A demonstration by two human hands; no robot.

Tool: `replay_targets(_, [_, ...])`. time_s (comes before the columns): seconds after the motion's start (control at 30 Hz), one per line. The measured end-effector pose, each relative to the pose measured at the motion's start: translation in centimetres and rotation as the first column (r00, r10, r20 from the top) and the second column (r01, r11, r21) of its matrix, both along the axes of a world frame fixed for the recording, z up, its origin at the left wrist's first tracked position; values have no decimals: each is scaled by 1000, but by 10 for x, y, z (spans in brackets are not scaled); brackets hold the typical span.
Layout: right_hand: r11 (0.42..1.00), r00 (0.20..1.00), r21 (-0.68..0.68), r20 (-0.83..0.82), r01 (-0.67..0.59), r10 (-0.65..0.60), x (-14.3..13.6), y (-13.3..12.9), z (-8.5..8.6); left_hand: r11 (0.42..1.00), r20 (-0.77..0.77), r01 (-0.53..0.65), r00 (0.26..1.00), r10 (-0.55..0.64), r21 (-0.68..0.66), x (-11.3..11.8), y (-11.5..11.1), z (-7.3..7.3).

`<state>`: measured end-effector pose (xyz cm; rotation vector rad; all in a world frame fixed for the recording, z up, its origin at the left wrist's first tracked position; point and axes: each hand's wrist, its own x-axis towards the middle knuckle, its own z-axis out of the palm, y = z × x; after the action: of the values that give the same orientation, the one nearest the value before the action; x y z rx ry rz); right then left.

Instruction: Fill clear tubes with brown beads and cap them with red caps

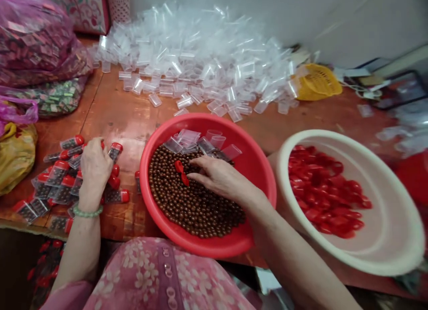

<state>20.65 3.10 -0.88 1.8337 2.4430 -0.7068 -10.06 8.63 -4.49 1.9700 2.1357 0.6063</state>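
Observation:
My right hand (217,176) hovers over the red basin (261,176), thumb and fingers apart. Just beyond its fingertips, two red caps (180,171) rest on the small shiny brown balls (187,207); whether the thumb touches one I cannot tell. Several clear plastic tubes (189,138) lie on the balls at the far side. At the left, my left hand (96,163), with a green bead bracelet (87,212) at its wrist, is curled down over a pile of filled clear tubes with red caps (60,174). Its fingertips are hidden, with red showing beside them.
A cream basin (391,212) of red caps (324,189) stands at the right. Along the wall lies a large heap of clear tubes (200,60), beside a yellow basket (317,82). Pink bags (36,38) of small packed items sit at the far left.

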Motion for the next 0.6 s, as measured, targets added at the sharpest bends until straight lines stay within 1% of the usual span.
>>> replay_targets(0.07, [999,998,-33,56,-18,20,-11,1,1,1000,-146,-1,989,-3,-31,-7,2,-6])
replay_targets(0.13, [998,993,-47,99,-53,57,-17,4,2,997,-237,32,970,-48,-71,-11,2,-8])
replay_targets(0.2, [997,990,-39,124,-68,72,-16,8,4,990,-283,109,950,-132,-93,-12,2,-7])
replay_targets(0.27, [1000,989,0,148,-31,31,-11,14,7,978,-283,188,937,-205,-85,-11,2,-4])
replay_targets(0.3, [999,986,34,164,3,-8,-8,17,9,975,-260,211,940,-220,-64,-9,1,-1])
replay_targets(0.37, [993,976,100,202,58,-78,-3,25,10,978,-174,205,965,-198,22,0,-1,6])
replay_targets(0.43, [989,969,127,227,71,-99,-1,33,10,972,-56,190,981,-184,136,13,-6,16])
replay_targets(0.47, [990,968,124,231,67,-95,-2,37,8,961,-1,199,979,-203,192,22,-9,22])
replay_targets(0.53, [992,971,107,222,62,-84,-4,43,4,922,85,272,949,-305,275,43,-17,32])
replay_targets(0.6, [992,973,100,208,77,-97,-5,47,-1,871,145,370,890,-432,322,64,-24,39])
